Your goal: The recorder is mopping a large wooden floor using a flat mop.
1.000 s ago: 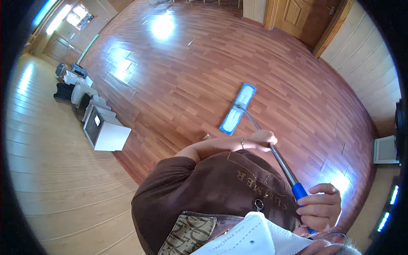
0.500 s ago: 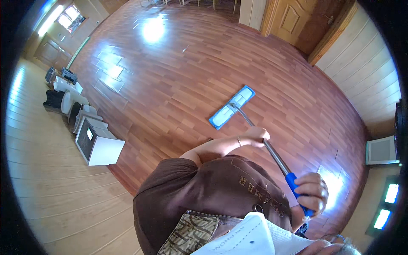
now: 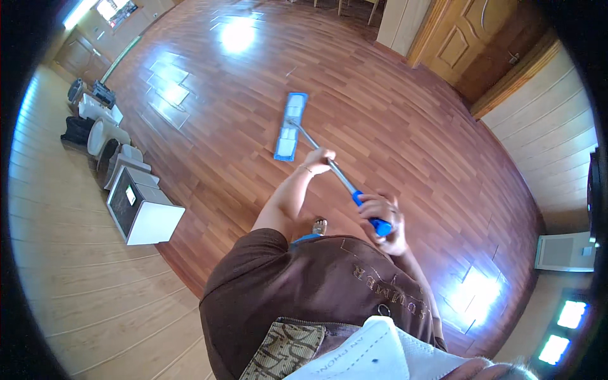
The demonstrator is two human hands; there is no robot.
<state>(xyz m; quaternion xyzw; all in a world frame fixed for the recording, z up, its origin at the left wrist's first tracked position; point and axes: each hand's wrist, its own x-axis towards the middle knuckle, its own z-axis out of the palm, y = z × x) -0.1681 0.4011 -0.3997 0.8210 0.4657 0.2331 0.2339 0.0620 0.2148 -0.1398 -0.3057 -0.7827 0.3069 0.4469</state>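
A flat mop (image 3: 291,126) with a blue-edged, pale rectangular head lies on the reddish-brown wood floor, ahead of me. Its metal pole slants from the head back toward my body and ends in a blue grip. My left hand (image 3: 320,159) is wrapped round the metal pole, partway down. Higher up, my right hand (image 3: 382,218) closes round the blue grip, whose end shows below the fingers. The right-hand fingers are slightly blurred.
Along the left wall stand a white cabinet with a dark panel (image 3: 152,218), several white and dark household items, and a black bag (image 3: 77,131). A wooden door (image 3: 472,44) is at the upper right. Chair legs (image 3: 354,7) show at the far edge. A pale box-like unit (image 3: 565,252) sits at the right.
The mop head has swung left and farther away across the floor. Both hands have moved left and forward with the pole, the right hand most. A foot now shows below my left arm.
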